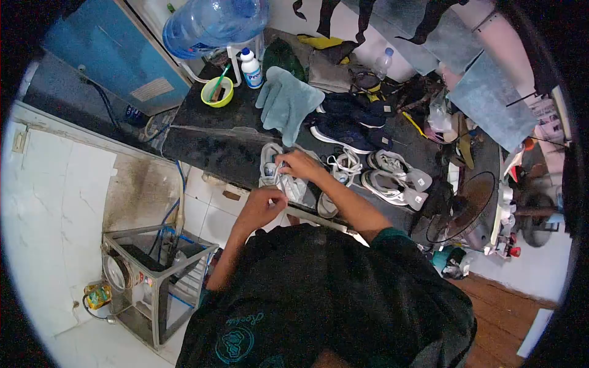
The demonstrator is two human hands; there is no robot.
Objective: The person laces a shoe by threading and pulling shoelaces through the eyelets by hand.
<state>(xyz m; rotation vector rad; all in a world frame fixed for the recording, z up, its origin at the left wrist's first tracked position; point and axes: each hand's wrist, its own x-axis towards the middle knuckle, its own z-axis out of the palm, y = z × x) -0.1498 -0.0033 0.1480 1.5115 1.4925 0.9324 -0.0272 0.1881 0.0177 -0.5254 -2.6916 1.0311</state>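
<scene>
At the near edge of the dark table lies a light grey-white shoe (293,187). My left hand (262,207) is beside its near end, fingers curled together; what they pinch is too small to make out. Over the top of the same shoe, my right hand (298,164) has its fingers closed on a pale lace that runs down toward my left hand. A blue-grey cloth (285,101) lies just beyond. To the right are white-laced shoes (345,164) and a grey-white pair (396,179). Dark navy shoes (350,126) rest behind them.
A yellow-green bowl (218,92) with a brush stands by a white bottle (251,69) at the back left. Behind is a large blue water jug (215,24). A fan (469,208) stands right, a metal frame (156,276) lower left.
</scene>
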